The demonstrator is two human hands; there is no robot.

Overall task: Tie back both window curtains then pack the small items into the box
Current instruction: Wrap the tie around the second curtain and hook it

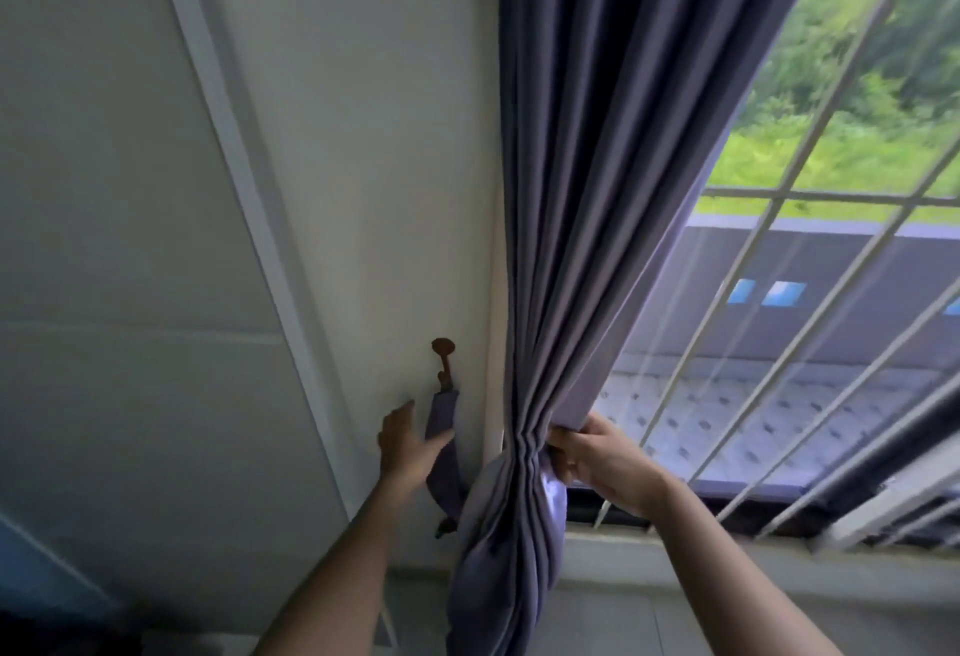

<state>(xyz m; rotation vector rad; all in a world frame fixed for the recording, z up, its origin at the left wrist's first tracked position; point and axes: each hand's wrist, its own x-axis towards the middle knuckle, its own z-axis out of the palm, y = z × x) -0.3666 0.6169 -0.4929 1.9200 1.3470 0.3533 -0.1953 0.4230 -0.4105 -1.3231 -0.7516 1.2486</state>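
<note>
A grey-purple curtain (597, 198) hangs at the left side of the window, bunched into folds at sill height. My right hand (597, 453) grips the bunched folds from the right. A tie-back strap (441, 453) of the same cloth hangs from a brown wall hook (443, 350) left of the curtain. My left hand (408, 440) is beside the strap, fingers spread and touching its left edge, not closed around it. The strap's lower end disappears behind the curtain's bulge.
White window bars (769, 323) cross the glass on the right, above the sill (701, 546). A white wall (363, 162) with a raised strip (239, 177) lies to the left. The second curtain, the box and the small items are out of view.
</note>
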